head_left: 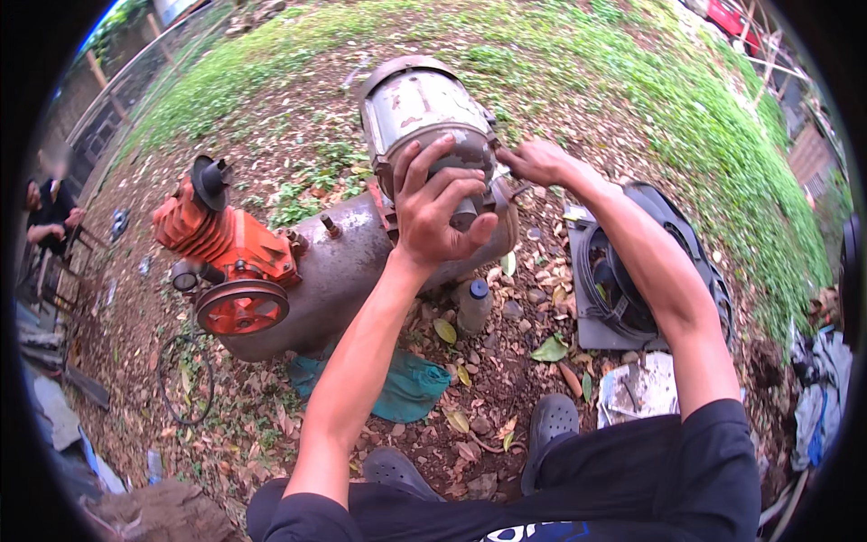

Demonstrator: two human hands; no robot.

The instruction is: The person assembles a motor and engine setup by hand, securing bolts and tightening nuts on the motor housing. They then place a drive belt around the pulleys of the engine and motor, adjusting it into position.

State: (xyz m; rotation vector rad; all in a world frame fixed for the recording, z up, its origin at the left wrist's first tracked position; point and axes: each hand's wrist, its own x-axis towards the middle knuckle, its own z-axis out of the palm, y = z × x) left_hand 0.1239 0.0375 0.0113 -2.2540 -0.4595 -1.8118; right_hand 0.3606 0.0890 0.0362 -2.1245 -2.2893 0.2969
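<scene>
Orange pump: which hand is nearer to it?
Left. The left hand is at the grey motor, to the right of the orange pump; the right hand is farther away, at the motor's right side.

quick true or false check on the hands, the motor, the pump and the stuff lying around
1. The left hand is open, over the side of the grey motor. True.
2. The right hand is down by the person's shoes. False: it is raised, at the motor's right side.
3. The orange pump is to the left of the motor. True.
4. The blue-capped bottle is in the left hand. False: it stands on the ground, on the near side of the tank.
5. The green cloth is draped over the motor. False: it lies on the ground.
</scene>
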